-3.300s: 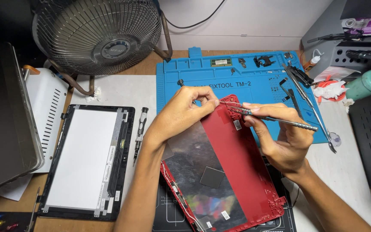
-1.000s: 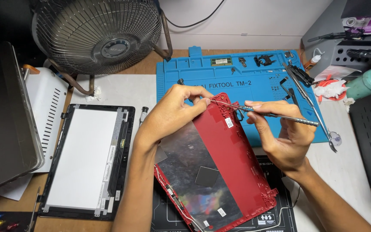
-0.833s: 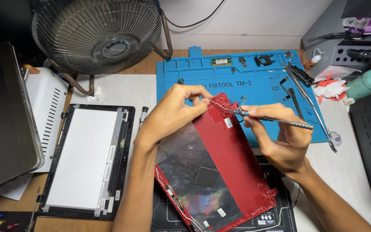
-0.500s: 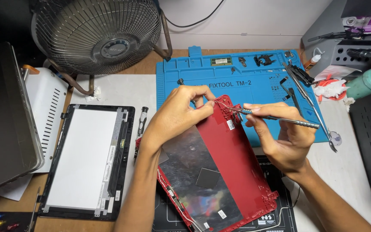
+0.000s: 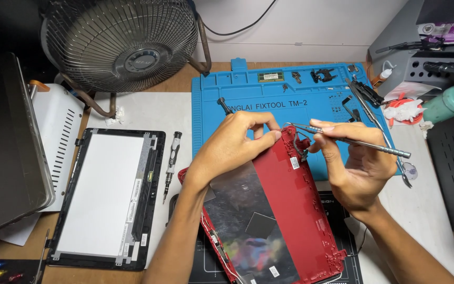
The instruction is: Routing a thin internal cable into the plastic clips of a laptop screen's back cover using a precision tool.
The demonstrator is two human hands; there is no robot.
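Left hand (image 5: 235, 144) still pinches the red cover (image 5: 290, 210) at its top corner; my right hand (image 5: 356, 168) grips tweezers (image 5: 342, 138), tips barely shifted since 0.5 s ago.

Bare white counter (image 5: 148, 113) between the fan (image 5: 122, 44) and the screen panel (image 5: 106, 200) leaves room to pass. A screwdriver (image 5: 171, 158) lies just beside the panel. Clips, tweezers (image 5: 366, 100) and small parts crowd the blue mat's (image 5: 237, 87) far edge; a grey rack (image 5: 421, 58) blocks the right.

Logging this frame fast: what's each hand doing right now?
Left hand: closed, gripping the top corner of the red laptop lid.
Right hand: closed, holding metal tweezers.
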